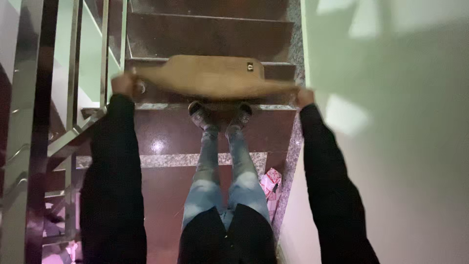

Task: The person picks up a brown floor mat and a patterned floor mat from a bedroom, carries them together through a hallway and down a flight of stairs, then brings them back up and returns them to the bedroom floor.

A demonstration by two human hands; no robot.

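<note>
From the head view, a person stands on the stairs (210, 132) and holds a brown mat (210, 78) out flat in front, over the steps, above their shoes (220, 116). The left hand (122, 84) is closed on the mat's left end, near the metal rail (73, 98). The right hand (305, 97) is pinching the mat's right end, close to the pale wall (391, 146). Both arms are stretched out straight, in dark sleeves. It looks like the step in hand is carrying or shaking the mat. A next move would need both hands to keep a firm grip and careful feet on the steps.
</note>
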